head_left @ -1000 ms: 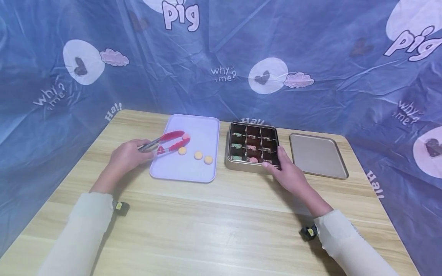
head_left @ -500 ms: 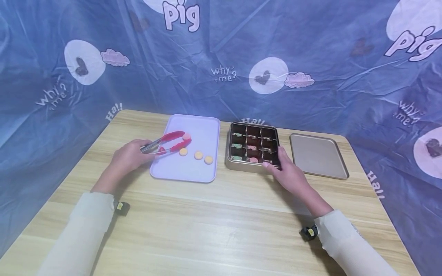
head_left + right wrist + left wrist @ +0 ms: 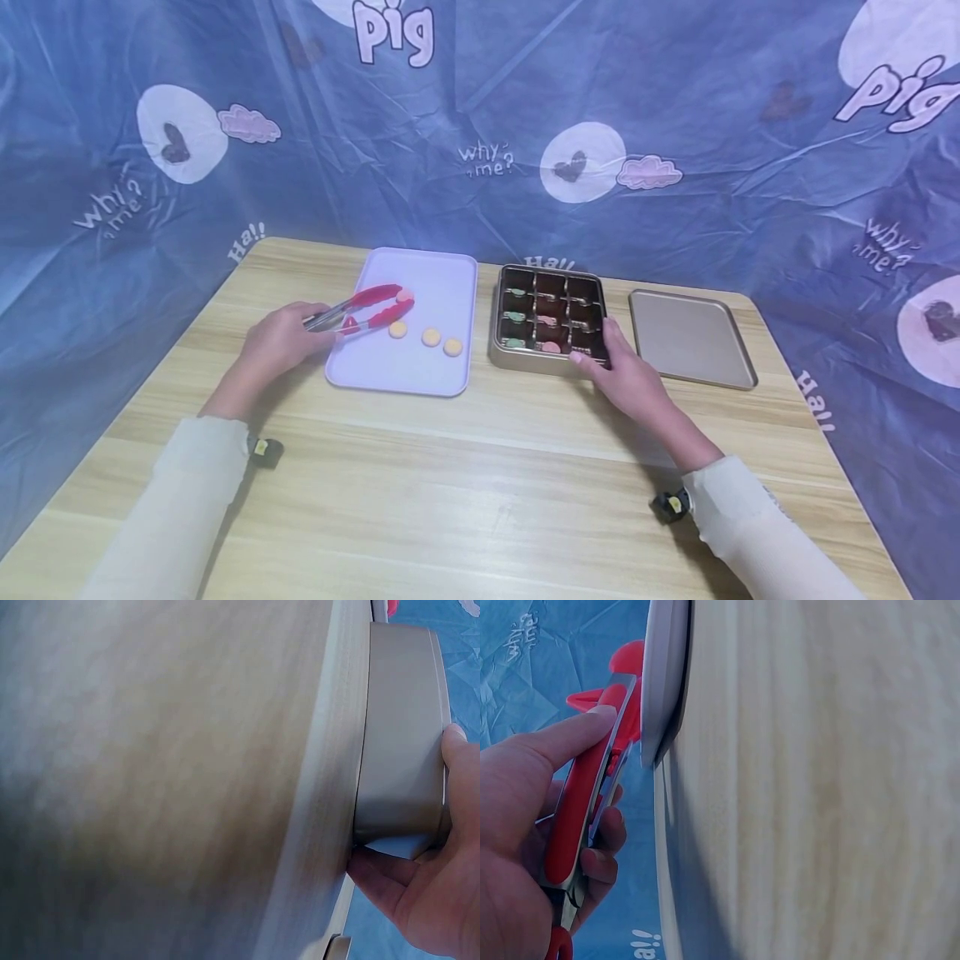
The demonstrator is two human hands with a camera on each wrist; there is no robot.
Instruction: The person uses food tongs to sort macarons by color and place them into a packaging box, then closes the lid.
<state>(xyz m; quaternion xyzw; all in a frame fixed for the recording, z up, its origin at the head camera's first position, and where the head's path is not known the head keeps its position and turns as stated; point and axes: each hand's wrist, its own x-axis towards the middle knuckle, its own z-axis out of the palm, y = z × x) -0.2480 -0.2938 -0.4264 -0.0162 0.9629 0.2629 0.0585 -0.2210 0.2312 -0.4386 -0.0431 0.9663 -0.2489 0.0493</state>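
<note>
The left hand (image 3: 281, 340) is gripping tongs (image 3: 367, 297), their tips straddling a pink disc (image 3: 405, 296) over the tray (image 3: 442, 283), likely avoiding finger contact. The right hand (image 3: 633, 382) is clasping a near corner of the tin (image 3: 525, 360), probably steadying it.

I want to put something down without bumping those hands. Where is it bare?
Widest: the table in front of the lilac tray and divided tin, between the two sleeves. The tray's far right corner is bare. Crowded: mid-tray, with the tongs and orange discs; the narrow tray-tin gap; the tin's near right corner, gripped by the right hand.
</note>
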